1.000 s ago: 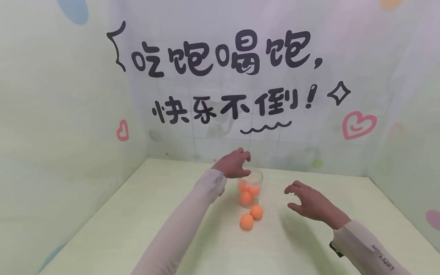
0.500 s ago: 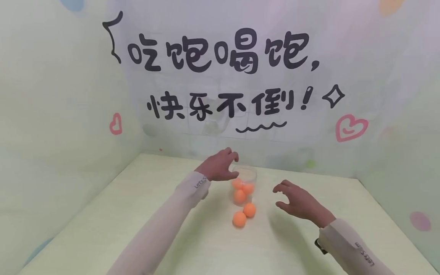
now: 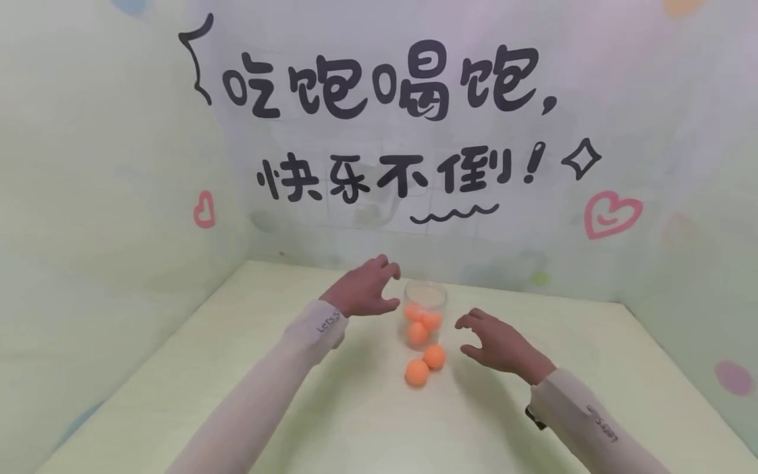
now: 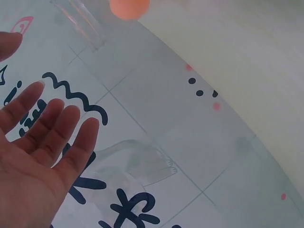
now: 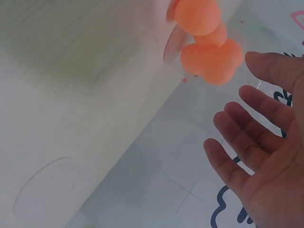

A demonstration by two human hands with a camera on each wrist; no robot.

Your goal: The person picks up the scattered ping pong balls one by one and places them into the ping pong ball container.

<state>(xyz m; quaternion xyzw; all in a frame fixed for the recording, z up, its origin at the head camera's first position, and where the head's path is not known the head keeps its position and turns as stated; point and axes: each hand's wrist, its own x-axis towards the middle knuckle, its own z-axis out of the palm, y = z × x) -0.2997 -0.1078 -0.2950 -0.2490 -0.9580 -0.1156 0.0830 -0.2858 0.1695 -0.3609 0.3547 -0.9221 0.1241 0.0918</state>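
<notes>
A clear cup (image 3: 426,297) stands upright on the table with several orange balls (image 3: 417,333) inside, which look like ping-pong balls. Two more, a nearer ball (image 3: 417,373) and a farther ball (image 3: 435,357), lie on the table in front of it. My left hand (image 3: 364,289) hovers just left of the cup, fingers loosely bent, holding nothing. To the right of the cup, my right hand (image 3: 500,343) is held above the table with nothing in it. In the left wrist view only part of the cup (image 4: 80,23) and one ball (image 4: 129,7) show.
The pale table (image 3: 207,382) meets a printed back wall (image 3: 331,243) close behind the cup, with walls on both sides too. A faint curved outline (image 5: 42,178) lies on the table in the right wrist view; its kind is unclear.
My left hand has drawn left, away from the cup it overlapped in view. My right hand has come a little nearer the cup. The cup and balls stay in the same arrangement.
</notes>
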